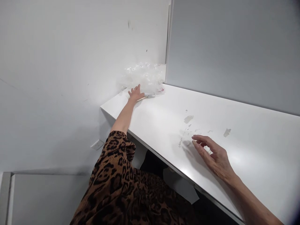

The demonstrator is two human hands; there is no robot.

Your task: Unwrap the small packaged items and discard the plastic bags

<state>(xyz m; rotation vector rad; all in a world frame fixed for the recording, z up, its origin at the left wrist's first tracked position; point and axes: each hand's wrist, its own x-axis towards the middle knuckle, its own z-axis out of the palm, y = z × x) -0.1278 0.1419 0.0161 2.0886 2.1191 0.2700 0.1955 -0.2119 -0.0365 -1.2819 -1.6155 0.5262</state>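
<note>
My left hand [136, 93] reaches to the far left end of the white table, fingers spread. It is at the front edge of a heap of crumpled clear plastic bags [144, 76]; whether the fingertips touch the plastic I cannot tell. Beside this hand lies a slim, shiny, silvery item [149, 96], partly hidden by the hand, its kind unclear. My right hand [215, 156] hovers over the table with fingers curved and a small gap between thumb and index finger. Nothing shows in its grip. Under and beyond it are greyish patches [188, 119] and small flecks on the tabletop.
The white table [159, 125] runs from the left wall to the lower right. A grey panel [234, 47] rises along its back edge. Another greyish patch [227, 132] lies farther right. A wall outlet [97, 144] sits low at the left.
</note>
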